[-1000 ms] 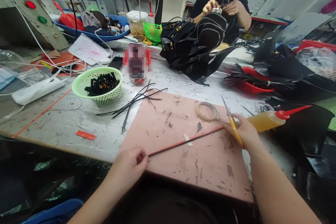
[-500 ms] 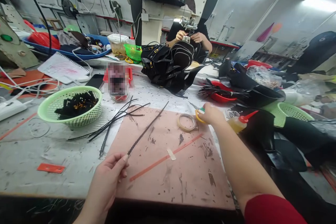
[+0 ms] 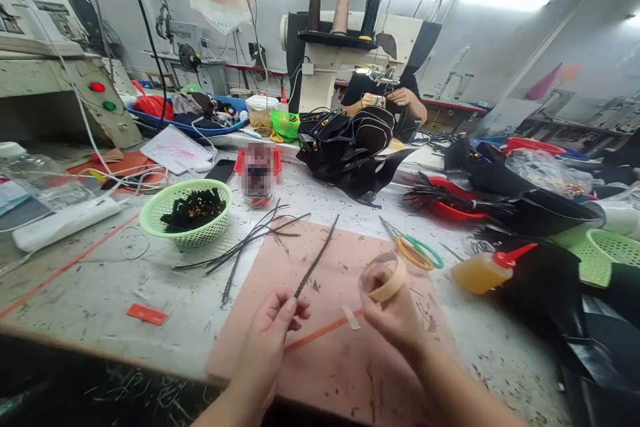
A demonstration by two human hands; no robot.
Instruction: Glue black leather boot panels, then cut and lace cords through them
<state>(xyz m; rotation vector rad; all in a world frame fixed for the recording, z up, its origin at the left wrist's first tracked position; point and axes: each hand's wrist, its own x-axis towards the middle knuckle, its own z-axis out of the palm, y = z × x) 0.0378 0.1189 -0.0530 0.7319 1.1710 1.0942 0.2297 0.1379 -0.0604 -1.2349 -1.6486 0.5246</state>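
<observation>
Between the thumb and fingers of my left hand (image 3: pixel 280 320) is the lower end of a thin dark strip (image 3: pixel 320 252), which slants up and away over the pink mat (image 3: pixel 240 333). My right hand (image 3: pixel 393 310) has its fingers around a roll of pale tape (image 3: pixel 389 288), raised over the mat's right part. Scissors (image 3: pixel 417 252) with orange and green handles lie just beyond that hand. A red strip (image 3: pixel 320 333) and a short beige piece of tape (image 3: pixel 351 318) are on the mat between my hands. More black strips (image 3: pixel 240 247) lie to the left.
A green basket (image 3: pixel 187 238) of black pieces stands left, near a jar (image 3: pixel 259 187). Black bags (image 3: pixel 345 147) lie at the back, before a person's hands (image 3: pixel 400 99) at a sewing machine (image 3: pixel 320 73). A glue bottle (image 3: pixel 483 272) and red bowl (image 3: pixel 457 210) are on the right.
My right hand has let go of the scissors, come nearer, and picked up the tape roll. My left hand still holds the dark strip. The view has shifted left and up.
</observation>
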